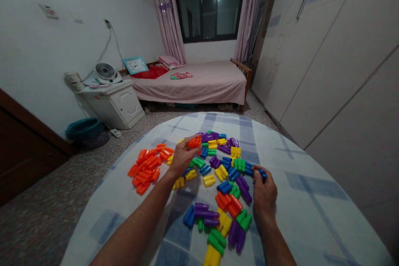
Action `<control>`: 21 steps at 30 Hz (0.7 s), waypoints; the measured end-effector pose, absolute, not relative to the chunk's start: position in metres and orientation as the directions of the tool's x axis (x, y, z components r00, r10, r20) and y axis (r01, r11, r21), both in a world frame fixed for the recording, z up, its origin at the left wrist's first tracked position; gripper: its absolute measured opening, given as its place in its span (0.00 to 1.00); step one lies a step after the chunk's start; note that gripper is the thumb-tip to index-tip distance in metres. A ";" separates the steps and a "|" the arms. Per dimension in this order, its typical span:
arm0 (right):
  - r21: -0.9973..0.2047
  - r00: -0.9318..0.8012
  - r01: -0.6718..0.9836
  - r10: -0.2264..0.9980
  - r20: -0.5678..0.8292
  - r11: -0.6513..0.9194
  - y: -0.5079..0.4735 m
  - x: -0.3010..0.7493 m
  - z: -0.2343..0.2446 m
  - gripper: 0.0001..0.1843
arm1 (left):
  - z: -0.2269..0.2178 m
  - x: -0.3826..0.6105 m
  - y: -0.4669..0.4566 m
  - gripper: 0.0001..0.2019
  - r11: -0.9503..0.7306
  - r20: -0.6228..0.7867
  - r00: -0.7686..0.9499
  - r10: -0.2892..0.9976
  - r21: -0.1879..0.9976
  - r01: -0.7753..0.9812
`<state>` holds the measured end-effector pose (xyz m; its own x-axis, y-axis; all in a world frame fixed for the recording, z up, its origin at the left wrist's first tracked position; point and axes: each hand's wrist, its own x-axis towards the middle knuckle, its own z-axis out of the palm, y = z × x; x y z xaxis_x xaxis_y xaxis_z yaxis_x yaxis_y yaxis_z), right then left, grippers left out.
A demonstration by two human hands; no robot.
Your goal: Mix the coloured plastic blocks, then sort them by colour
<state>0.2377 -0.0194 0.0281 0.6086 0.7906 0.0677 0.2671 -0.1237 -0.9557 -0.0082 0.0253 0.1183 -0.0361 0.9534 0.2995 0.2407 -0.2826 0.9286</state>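
Observation:
A heap of coloured plastic tube blocks lies on a round table covered by a blue-checked cloth. To the left of the heap sits a separate group of orange blocks. My left hand is raised over the heap's left edge, fingers pinched on an orange block. At the heap's right side my right hand rests on the cloth, fingers closed on a blue block.
Beyond the table stands a bed with a pink cover. A white cabinet with a fan is at the left wall, a teal basin beside it on the floor. Wardrobe doors line the right side.

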 end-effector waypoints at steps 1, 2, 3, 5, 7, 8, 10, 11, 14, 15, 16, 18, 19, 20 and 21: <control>-0.954 0.607 0.271 0.791 0.068 -0.126 -0.020 0.237 0.030 0.22 | 0.118 -0.030 0.024 0.19 -0.321 0.388 -0.077 0.918 0.844 0.431; -0.953 0.605 0.275 0.794 0.067 -0.130 -0.020 0.237 0.032 0.22 | 0.117 -0.052 0.023 0.18 -0.308 0.459 -0.116 0.881 0.742 0.596; -0.950 0.601 0.281 0.797 0.064 -0.135 -0.021 0.236 0.033 0.21 | 0.116 -0.075 0.023 0.19 -0.244 0.491 -0.147 0.859 0.644 0.725; -0.945 0.597 0.291 0.800 0.058 -0.149 -0.022 0.234 0.036 0.21 | 0.111 -0.115 0.023 0.21 -0.082 0.494 -0.177 0.851 0.459 0.885; -0.942 0.593 0.300 0.803 0.062 -0.149 -0.022 0.233 0.037 0.20 | 0.102 -0.146 0.023 0.22 0.057 0.465 -0.201 0.862 0.306 0.950; -0.942 0.592 0.302 0.803 0.066 -0.145 -0.022 0.232 0.037 0.20 | 0.097 -0.157 0.023 0.22 0.108 0.435 -0.213 0.875 0.254 0.961; -0.943 0.588 0.304 0.806 0.071 -0.139 -0.022 0.232 0.037 0.21 | 0.085 -0.170 0.024 0.24 0.171 0.337 -0.227 0.914 0.190 0.967; -0.941 0.588 0.307 0.806 0.070 -0.142 -0.022 0.232 0.038 0.21 | 0.080 -0.173 0.025 0.24 0.179 0.275 -0.222 0.936 0.172 0.969; -0.932 0.589 0.320 0.806 0.056 -0.169 -0.023 0.232 0.038 0.22 | 0.069 -0.172 0.025 0.26 0.161 0.159 -0.182 0.971 0.135 0.978; -0.930 0.588 0.323 0.807 0.052 -0.175 -0.023 0.233 0.038 0.22 | 0.069 -0.170 0.025 0.26 0.154 0.171 -0.174 0.970 0.122 0.980; -0.929 0.587 0.323 0.808 0.048 -0.179 -0.023 0.233 0.038 0.22 | 0.069 -0.166 0.024 0.26 0.149 0.210 -0.168 0.963 0.107 0.983; -0.929 0.584 0.324 0.810 0.050 -0.176 -0.023 0.233 0.038 0.22 | 0.073 -0.156 0.023 0.24 0.112 0.312 -0.129 0.941 0.071 0.991; -0.931 0.583 0.325 0.810 0.057 -0.169 -0.023 0.233 0.038 0.21 | 0.076 -0.151 0.022 0.23 0.065 0.352 -0.077 0.933 0.046 0.997; -0.932 0.581 0.327 0.811 0.066 -0.158 -0.023 0.233 0.038 0.21 | 0.078 -0.145 0.022 0.21 0.002 0.371 -0.007 0.929 0.015 1.000; -0.932 0.578 0.331 0.813 0.076 -0.148 -0.022 0.233 0.038 0.21 | 0.080 -0.140 0.023 0.19 -0.072 0.364 0.074 0.928 -0.019 0.997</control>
<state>0.2326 -0.0224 0.0377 0.5777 0.8127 0.0757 0.3309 -0.1485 -0.9319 -0.1396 0.0227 0.0804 0.0744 0.9285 0.3639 0.9972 -0.0722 -0.0195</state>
